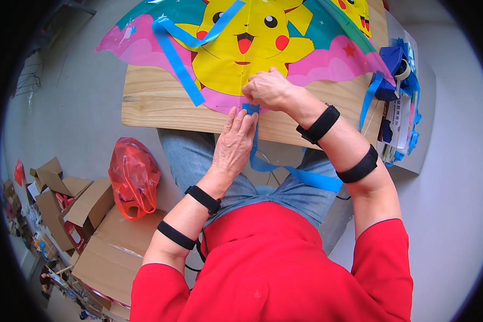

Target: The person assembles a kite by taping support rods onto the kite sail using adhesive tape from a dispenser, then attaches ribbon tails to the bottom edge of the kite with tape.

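A kite (222,70) printed with a yellow cartoon figure on pink and teal lies face up on the wooden table. At its bottom edge a blue ribbon (323,181) is attached or laid on, and its free length hangs off the table across my lap. My left hand (235,137) rests with straight fingers on the ribbon's upper end by the kite's edge. Just above it, my right hand (271,90) is closed in a pinch over the kite's lower middle; whatever it grips is hidden. Another blue ribbon strip (178,70) lies folded across the kite's left side.
The wooden table (155,99) ends just before my knees. At its right, a box (400,123) holds blue ribbon pieces and a tape roll (402,70). On the left stand cardboard boxes (118,239) and a red plastic bag (134,177).
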Demonstrator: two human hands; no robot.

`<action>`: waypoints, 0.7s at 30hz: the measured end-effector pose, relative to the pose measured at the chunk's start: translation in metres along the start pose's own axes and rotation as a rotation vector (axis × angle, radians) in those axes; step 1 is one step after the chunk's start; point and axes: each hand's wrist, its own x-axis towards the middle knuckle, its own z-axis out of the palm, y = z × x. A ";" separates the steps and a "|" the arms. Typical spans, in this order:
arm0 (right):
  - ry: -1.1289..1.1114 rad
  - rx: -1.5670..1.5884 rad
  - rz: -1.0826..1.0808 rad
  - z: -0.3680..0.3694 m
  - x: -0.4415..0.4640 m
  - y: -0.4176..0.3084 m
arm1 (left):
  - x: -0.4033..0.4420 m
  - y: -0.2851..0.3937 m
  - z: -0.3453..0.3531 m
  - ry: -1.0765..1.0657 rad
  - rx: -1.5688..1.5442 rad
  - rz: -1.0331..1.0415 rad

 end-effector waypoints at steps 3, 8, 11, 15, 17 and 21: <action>0.004 -0.017 0.013 0.001 0.001 -0.002 | 0.000 0.000 0.000 -0.002 -0.002 0.000; 0.029 -0.018 -0.011 0.003 0.002 -0.002 | 0.001 0.000 -0.001 0.001 0.000 0.002; 0.037 -0.019 -0.008 0.005 0.003 -0.003 | 0.001 0.000 -0.002 -0.006 0.002 0.000; 0.035 -0.027 -0.013 0.003 0.002 -0.004 | 0.001 0.000 0.000 0.006 -0.004 0.005; 0.037 -0.055 -0.021 0.001 0.001 -0.007 | 0.001 0.000 0.000 0.009 0.000 0.008; 0.103 -0.134 -0.002 0.006 0.002 -0.012 | -0.001 -0.001 0.004 0.041 -0.050 0.008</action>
